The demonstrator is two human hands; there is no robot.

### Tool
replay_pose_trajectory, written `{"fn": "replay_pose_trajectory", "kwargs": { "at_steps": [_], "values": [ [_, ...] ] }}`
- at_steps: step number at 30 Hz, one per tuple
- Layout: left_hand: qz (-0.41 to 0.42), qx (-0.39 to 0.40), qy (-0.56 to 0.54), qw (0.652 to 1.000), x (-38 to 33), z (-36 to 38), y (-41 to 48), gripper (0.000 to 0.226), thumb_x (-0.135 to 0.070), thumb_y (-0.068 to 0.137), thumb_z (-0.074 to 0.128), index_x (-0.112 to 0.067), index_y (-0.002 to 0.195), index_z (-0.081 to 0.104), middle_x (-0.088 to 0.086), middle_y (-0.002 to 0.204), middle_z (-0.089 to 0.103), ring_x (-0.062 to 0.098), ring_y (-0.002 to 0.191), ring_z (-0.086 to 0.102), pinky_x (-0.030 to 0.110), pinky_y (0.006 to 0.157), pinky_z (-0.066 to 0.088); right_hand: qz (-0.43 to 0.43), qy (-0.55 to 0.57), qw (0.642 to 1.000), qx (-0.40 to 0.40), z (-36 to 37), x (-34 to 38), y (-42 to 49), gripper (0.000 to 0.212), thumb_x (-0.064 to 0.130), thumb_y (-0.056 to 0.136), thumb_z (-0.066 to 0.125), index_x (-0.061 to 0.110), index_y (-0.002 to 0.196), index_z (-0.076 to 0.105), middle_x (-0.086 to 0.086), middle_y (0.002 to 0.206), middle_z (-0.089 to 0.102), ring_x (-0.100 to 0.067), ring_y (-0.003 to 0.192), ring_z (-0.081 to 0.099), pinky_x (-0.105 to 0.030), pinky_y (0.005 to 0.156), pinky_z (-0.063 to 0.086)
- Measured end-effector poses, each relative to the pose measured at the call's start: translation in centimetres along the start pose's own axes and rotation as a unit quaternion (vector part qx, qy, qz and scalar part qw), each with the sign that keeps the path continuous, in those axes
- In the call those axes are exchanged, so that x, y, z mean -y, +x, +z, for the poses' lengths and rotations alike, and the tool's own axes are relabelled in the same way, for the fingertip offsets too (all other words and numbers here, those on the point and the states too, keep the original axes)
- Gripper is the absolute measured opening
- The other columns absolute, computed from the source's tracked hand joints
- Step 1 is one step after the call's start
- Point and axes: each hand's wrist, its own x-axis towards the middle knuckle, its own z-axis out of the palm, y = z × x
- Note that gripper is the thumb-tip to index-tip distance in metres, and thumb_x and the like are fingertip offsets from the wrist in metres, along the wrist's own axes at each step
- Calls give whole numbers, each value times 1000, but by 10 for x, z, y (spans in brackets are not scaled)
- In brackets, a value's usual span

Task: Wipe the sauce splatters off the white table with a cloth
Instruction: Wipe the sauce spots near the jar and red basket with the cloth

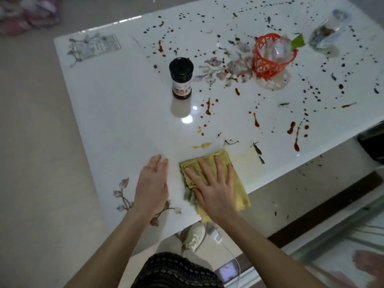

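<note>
- Pressing flat on the cloth, our right hand lies palm down low in the centre of the frame. Its fingers are straight and spread, and it grips nothing.
- Our left hand rests just left of the right, open too, with fingers together and flat on the bare counter. It wears a ring on one finger and sits apart from the cloth.
- We see the cloth as a folded yellow-green pad near the counter's lower edge, its lower corner at that edge.
- Just right of the cloth a pale yellowish film dulls the gloss, and just above the cloth an orange smear streaks sideways.
- Reddish-brown sauce splatters lie above and to the right of the cloth as drips and drops through the middle of the frame. The longest run is near the counter's right edge.
- We find a dark-lidded jar standing upright left of centre, well apart from both hands, with its reflection below it on the gloss.
- A red lattice basket holding crumpled clear plastic stands in the upper right, beside a grey flower print on the counter.
- Dark specks scatter across the upper right; we cannot tell whether they are printed or spilled.
- A blurred glass sits at the far upper right.
- Below the counter's edge, a pale shoe shows on the floor.
</note>
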Motion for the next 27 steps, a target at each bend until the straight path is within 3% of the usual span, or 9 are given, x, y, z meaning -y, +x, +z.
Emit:
{"fn": "replay_pose_trajectory", "kwargs": {
  "at_steps": [4, 7, 10, 12, 16, 19, 24, 27],
  "values": [
    [-10, -8, -17, 1000, 5, 0, -2, 65, 10, 77, 49, -5, 138, 36, 15, 145, 35, 30, 133, 33, 46, 108, 32, -72, 17, 997, 31, 7, -6, 46, 49, 50, 97, 43, 44, 145, 44, -1, 155, 42, -44, 145, 28, -71, 112, 16],
    [-12, -3, -27, 1000, 10, -1, -1, 67, 11, 77, 46, -6, 140, 31, 11, 146, 35, 25, 135, 32, 45, 111, 28, 33, 11, 998, 47, 5, -37, 77, 50, 52, 96, 36, 42, 143, 49, -1, 154, 43, -41, 147, 25, -70, 113, 14],
    [-21, -6, -46, 999, 9, -5, -1, 66, 13, 80, 41, -9, 141, 30, 8, 147, 35, 21, 136, 31, 42, 113, 24, 177, 17, 982, 62, 1, -55, 79, 58, 57, 96, 23, 43, 150, 35, -1, 161, 29, -39, 150, 10, -68, 116, 4],
    [-24, -15, -57, 998, 9, -7, 0, 64, 14, 81, 40, -9, 140, 33, 8, 145, 38, 22, 134, 33, 41, 113, 25, 216, 8, 975, 52, -1, -37, 67, 59, 58, 96, 25, 42, 152, 28, -3, 162, 26, -42, 150, 8, -69, 115, 3],
    [-36, -35, -76, 996, 7, -11, 3, 61, 15, 79, 43, -7, 135, 40, 11, 134, 50, 27, 121, 46, 44, 107, 34, 85, -1, 995, 51, 3, 7, 52, 58, 58, 94, 36, 41, 150, 36, -6, 158, 35, -48, 146, 20, -73, 113, 9],
    [-48, -47, -78, 995, 6, -15, 8, 60, 14, 80, 43, -6, 137, 40, 12, 132, 52, 28, 116, 50, 43, 107, 34, 28, -4, 998, 62, 5, -7, 76, 58, 60, 93, 36, 40, 147, 43, -3, 157, 38, -46, 146, 22, -74, 111, 14],
    [-66, -57, -89, 992, 4, -23, 10, 55, 15, 83, 42, -5, 135, 42, 15, 121, 58, 31, 105, 55, 45, 102, 40, 207, -14, 973, 97, 0, -49, 110, 59, 61, 99, 22, 47, 155, 12, 4, 167, 6, -37, 151, -7, -65, 117, -6],
    [-61, -63, -86, 992, 5, -22, 8, 51, 13, 83, 46, -4, 131, 46, 14, 120, 59, 30, 105, 56, 46, 101, 41, 256, 2, 962, 97, -5, -22, 99, 68, 64, 92, 13, 42, 156, 14, -1, 167, 6, -41, 150, -8, -66, 116, -8]
  ]
}}
